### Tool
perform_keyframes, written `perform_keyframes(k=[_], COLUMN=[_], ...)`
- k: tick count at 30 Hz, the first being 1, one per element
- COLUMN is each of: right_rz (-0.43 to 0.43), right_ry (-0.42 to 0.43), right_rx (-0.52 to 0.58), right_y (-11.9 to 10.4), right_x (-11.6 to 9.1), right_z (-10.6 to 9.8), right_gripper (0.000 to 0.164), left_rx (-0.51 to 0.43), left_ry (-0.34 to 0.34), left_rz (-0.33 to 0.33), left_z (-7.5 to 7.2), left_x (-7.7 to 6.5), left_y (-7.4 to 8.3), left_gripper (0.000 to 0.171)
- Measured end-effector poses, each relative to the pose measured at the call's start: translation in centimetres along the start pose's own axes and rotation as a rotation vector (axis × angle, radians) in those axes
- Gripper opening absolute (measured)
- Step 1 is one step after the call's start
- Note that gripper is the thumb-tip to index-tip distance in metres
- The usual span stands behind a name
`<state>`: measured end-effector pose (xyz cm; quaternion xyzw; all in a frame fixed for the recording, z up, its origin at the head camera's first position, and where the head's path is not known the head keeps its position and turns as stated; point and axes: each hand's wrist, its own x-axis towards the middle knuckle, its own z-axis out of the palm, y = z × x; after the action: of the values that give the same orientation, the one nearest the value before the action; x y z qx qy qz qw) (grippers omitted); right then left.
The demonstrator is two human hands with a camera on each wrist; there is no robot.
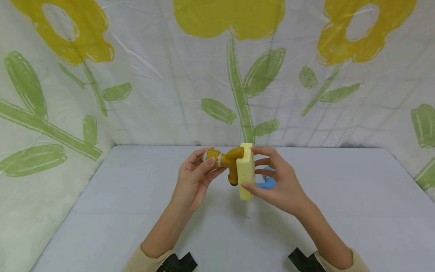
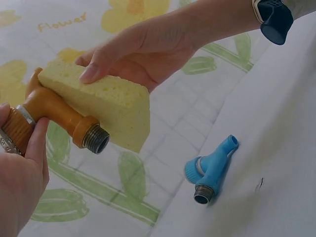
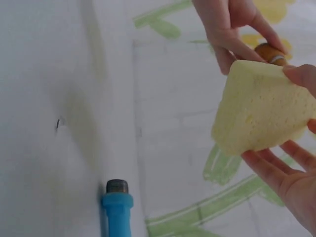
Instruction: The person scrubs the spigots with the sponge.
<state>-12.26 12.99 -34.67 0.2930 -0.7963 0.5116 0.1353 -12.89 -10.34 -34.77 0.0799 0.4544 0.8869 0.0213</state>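
Observation:
My left hand (image 1: 194, 177) grips an orange-brown tap (image 1: 231, 161) by its ribbed knob, holding it up above the table. In the left wrist view the tap's dark threaded end (image 2: 96, 139) points down and to the right. A pale yellow block sponge (image 1: 246, 173) stands upright against the tap's other side. My right hand (image 1: 283, 185) holds this sponge by its edges, thumb on the near side and fingers on the far side. The right wrist view shows the sponge's broad, pitted face (image 3: 264, 111), which hides most of the tap there.
A blue tap (image 2: 211, 170) lies on the white table (image 1: 119, 211), behind my right hand in the head view. A plastic sheet (image 1: 156, 83) with painted yellow flowers and green leaves hangs behind the table. Each wrist wears a dark strapped device (image 1: 178, 262).

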Motion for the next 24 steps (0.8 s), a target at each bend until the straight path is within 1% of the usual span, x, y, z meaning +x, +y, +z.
perform_keyframes(k=[4,6,9,13,16,19,24], right_rz=[-0.032,-0.046,-0.048,-0.02,-0.009,-0.017,-0.074], right_ry=[-0.039,-0.045,-0.028,0.008,0.02,0.008,-0.036], right_rx=[0.029,0.026,0.006,-0.014,-0.018,-0.006,0.029], right_y=[-0.47,-0.66,-0.65,-0.26,-0.04,-0.15,-0.55], right_x=[-0.18,-0.19,-0.11,0.03,0.05,-0.05,-0.24], right_z=[0.31,0.41,0.4,0.21,0.11,0.12,0.22], right_gripper=[0.082,0.082,0.082,0.081,0.081,0.081,0.084], left_rx=[-0.014,-0.024,-0.033,-0.03,-0.032,-0.033,-0.053], left_ry=[0.048,0.06,0.049,0.006,-0.007,0.004,0.037], left_rz=[-0.001,-0.007,-0.017,-0.021,-0.022,-0.019,-0.005], left_z=[0.06,0.02,-0.09,-0.15,-0.12,-0.05,-0.1], left_x=[0.06,0.14,0.22,0.12,0.05,0.02,0.1], left_y=[0.03,0.01,-0.07,-0.16,-0.24,-0.25,-0.24], left_gripper=[0.022,0.022,0.024,0.022,0.022,0.02,0.019])
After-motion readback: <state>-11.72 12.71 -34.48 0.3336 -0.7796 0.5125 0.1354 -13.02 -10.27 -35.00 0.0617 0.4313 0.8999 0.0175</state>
